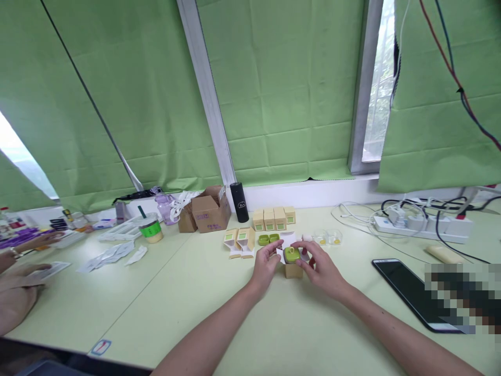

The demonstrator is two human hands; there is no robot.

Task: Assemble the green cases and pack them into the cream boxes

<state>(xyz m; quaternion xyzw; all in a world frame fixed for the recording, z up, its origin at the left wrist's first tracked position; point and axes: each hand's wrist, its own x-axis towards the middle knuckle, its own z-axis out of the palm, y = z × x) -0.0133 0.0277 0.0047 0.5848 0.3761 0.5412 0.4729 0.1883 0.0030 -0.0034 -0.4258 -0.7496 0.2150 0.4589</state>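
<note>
A: Head view: where do the hands lie?

B: Both meet over a pale green tabletop (188, 303). The left hand (266, 263), fingers bent to a narrow curve, is at the left edge of a small brown cardboard box (293, 271) with raised white flaps (288, 237); the right hand (322, 267) curves narrowly about the opposite side. Whether either grips firmly cannot be told.

A: And the item between them?

B: A rounded-square, loop-topped green case (291, 255), at the box's open mouth, its upper part exposed.

A: What stage is shown?

B: Apparently a middle one: this box is unclosed, the case only partly inside. Behind, four pale yellow cardboard boxes with green labels (269, 218) stand in a row, seemingly closed. Two similar boxes with spread flaps (231, 236) remain open at left, near two small green containers (263, 240). Clear plastic containers with yellow contents (335, 238) sit at right, apart from both hands.
</note>
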